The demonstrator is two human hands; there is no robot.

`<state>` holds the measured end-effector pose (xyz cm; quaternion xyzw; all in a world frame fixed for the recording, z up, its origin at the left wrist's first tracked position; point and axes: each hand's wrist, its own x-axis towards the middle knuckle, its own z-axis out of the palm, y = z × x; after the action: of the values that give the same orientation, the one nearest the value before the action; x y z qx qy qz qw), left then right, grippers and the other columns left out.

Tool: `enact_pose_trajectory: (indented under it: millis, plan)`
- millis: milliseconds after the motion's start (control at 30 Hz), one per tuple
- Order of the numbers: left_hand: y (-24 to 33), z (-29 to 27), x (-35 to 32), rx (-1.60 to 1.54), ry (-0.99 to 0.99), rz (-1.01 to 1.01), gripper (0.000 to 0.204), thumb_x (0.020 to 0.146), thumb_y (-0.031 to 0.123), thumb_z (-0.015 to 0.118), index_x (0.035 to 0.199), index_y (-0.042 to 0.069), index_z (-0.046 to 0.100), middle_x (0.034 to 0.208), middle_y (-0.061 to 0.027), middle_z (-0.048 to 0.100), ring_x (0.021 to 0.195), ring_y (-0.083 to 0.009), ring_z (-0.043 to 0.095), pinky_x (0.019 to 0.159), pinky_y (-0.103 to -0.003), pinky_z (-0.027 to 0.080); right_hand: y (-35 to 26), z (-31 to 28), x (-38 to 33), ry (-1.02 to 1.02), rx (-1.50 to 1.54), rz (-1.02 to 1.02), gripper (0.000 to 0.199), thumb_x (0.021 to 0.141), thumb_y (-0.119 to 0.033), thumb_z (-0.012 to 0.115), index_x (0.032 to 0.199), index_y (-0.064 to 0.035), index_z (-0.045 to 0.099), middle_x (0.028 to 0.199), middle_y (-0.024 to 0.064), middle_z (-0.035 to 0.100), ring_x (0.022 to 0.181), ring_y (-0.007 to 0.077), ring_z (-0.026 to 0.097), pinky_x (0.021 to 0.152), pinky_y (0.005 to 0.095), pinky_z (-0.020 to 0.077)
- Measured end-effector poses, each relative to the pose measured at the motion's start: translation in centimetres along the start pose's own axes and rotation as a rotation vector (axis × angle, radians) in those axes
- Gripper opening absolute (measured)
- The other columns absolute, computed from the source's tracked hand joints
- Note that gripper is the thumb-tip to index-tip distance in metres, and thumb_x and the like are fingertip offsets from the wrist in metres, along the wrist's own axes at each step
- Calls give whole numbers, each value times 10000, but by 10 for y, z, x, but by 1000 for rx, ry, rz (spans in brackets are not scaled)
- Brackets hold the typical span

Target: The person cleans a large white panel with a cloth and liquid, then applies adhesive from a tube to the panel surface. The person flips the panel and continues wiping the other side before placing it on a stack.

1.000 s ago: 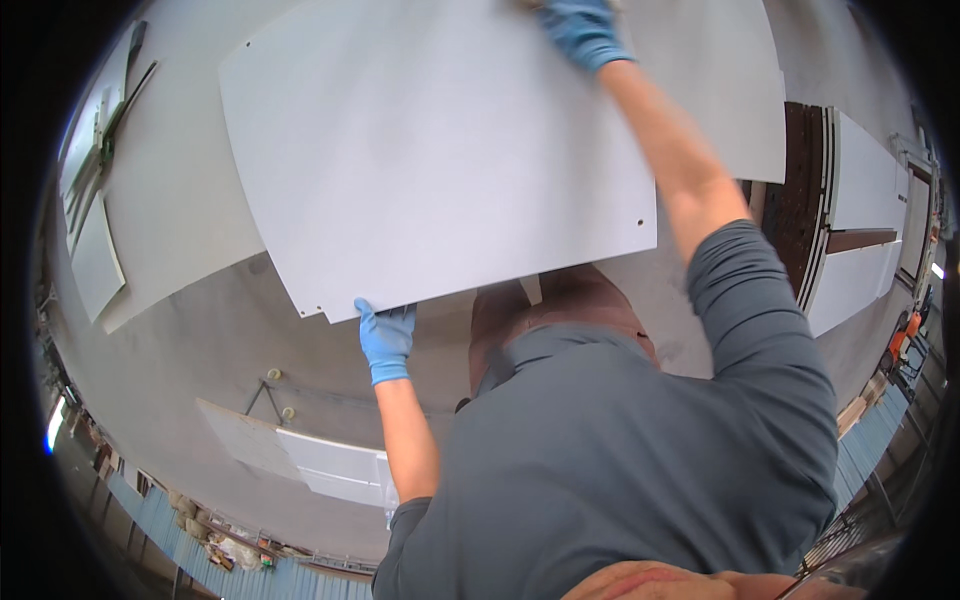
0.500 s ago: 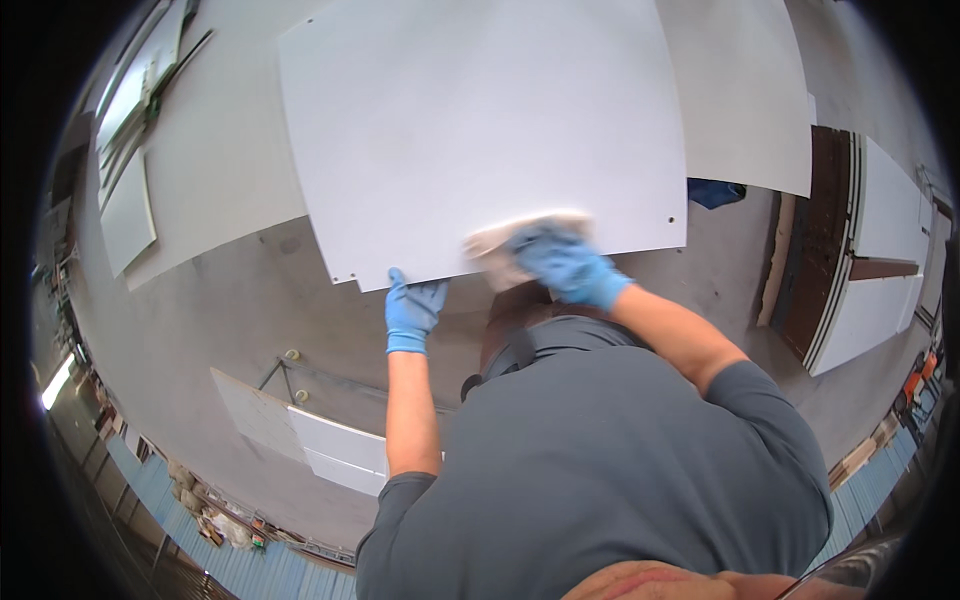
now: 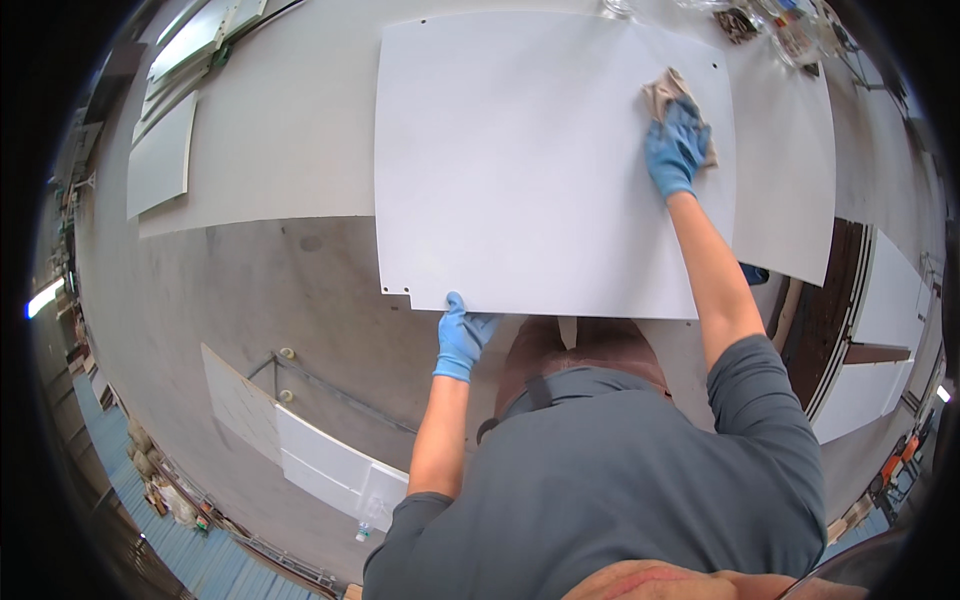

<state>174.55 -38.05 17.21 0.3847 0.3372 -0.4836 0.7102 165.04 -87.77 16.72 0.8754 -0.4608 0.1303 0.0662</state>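
Observation:
A large white panel (image 3: 530,170) with small dark holes near its corners lies before me, a notch cut at its near left corner. My left hand (image 3: 462,338), in a blue glove, grips the panel's near edge beside that notch, thumb on top and fingers underneath. Toward the far right of the panel, my right hand (image 3: 677,150), also gloved in blue, presses a crumpled beige cloth (image 3: 664,90) flat against the surface. Part of the cloth is hidden beneath the fingers.
Under the panel is a wide pale work surface (image 3: 280,150). Several white boards (image 3: 162,155) lie at its far left. Clear plastic items and a dark crumpled rag (image 3: 738,25) sit at the far right. Stacked panels (image 3: 880,300) stand right; a wheeled metal frame (image 3: 330,385) with boards is lower left.
My right hand has swept the cloth from the panel's near edge out to its far right part. The left hand keeps its hold by the notch. The whole view has shifted.

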Motion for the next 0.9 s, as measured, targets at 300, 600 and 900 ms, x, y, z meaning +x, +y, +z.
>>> enact_pose_trajectory:
  millis: [300,600,900]
  plan:
    - [-1,17,-12,95,49,90,698,1050,536,567,1569,100,401,1527,-144,533,1395,-380,528,1137,-625,452,-265,53,157,224,339,-555,459,994,-277,534,1400,-63,560,1444,194,590,1344,358,554,1199,523,342]
    - [-4,11,-11,38,58,101,626,1050,443,622,1526,74,449,1468,-122,575,1323,-334,594,1087,-575,519,-340,-53,-65,67,975,-1277,353,920,-138,624,1272,-110,621,1316,121,638,1236,346,590,1063,456,467]
    - [28,-54,-6,-210,-283,89,447,984,177,566,1416,69,601,1444,-124,619,1348,-324,556,1211,-524,374,-54,-118,-155,-623,740,-1386,490,863,-207,642,1332,-66,654,1514,154,575,1463,320,484,1266,551,291]
